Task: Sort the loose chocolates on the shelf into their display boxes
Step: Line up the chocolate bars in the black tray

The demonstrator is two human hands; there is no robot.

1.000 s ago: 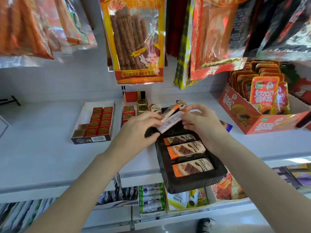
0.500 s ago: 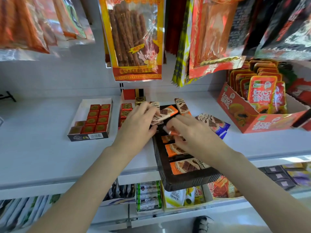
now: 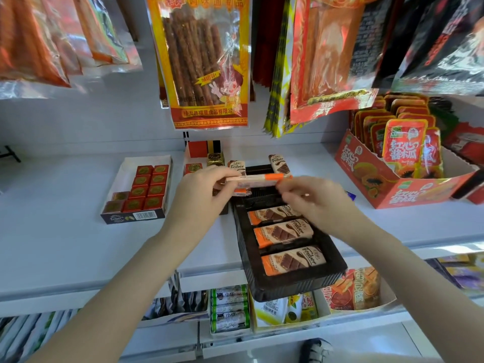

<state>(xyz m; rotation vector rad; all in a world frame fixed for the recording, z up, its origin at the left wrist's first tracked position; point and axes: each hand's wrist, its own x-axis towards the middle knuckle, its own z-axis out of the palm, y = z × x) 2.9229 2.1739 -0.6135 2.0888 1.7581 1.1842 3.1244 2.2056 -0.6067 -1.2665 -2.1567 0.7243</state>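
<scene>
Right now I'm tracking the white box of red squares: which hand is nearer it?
Left. The left hand is just right of the white box; the right hand is farther right, over the black tray.

I see a white shelf (image 3: 65, 244) carrying a black chocolate tray (image 3: 296, 286) overhanging its front edge. A box of red foil squares (image 3: 136, 191) sits left, an orange snack carton (image 3: 392, 189) right.

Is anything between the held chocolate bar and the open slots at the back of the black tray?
Nothing visible. Both hands hold the chocolate bar just above the black tray, whose back slots look bare; three bars fill the front rows.
</scene>
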